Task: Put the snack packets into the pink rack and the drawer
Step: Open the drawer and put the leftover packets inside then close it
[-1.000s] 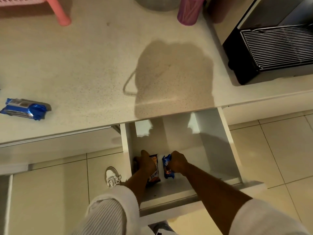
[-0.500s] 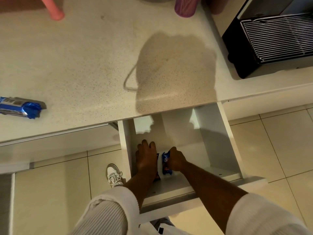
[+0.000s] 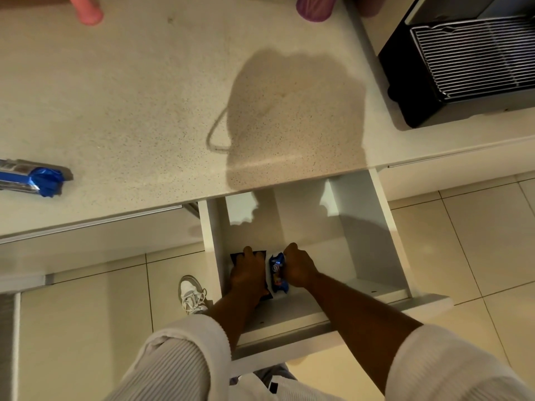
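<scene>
The white drawer point(image 3: 385, 227) under the counter stands pulled out. Inside it, near the front left, a dark snack packet point(image 3: 235, 257) lies flat, and my left hand point(image 3: 249, 274) rests on top of it with the fingers stretched over it, covering most of it. Just to its right, a blue snack packet point(image 3: 277, 270) stands on its edge, and my right hand point(image 3: 298, 266) grips it from the right side. A blue and silver snack packet point(image 3: 37, 178) lies on the counter at the far left. One pink rack leg point(image 3: 85, 10) shows at the top left.
A purple cup point(image 3: 315, 7) stands at the counter's back edge. A black appliance with a wire grille point(image 3: 463, 68) fills the right end of the counter. My white shoe point(image 3: 192, 293) is on the tiled floor left of the drawer.
My left hand has laid its packet down flat in the drawer and now rests spread over it. My right hand keeps hold of the blue packet beside it.
</scene>
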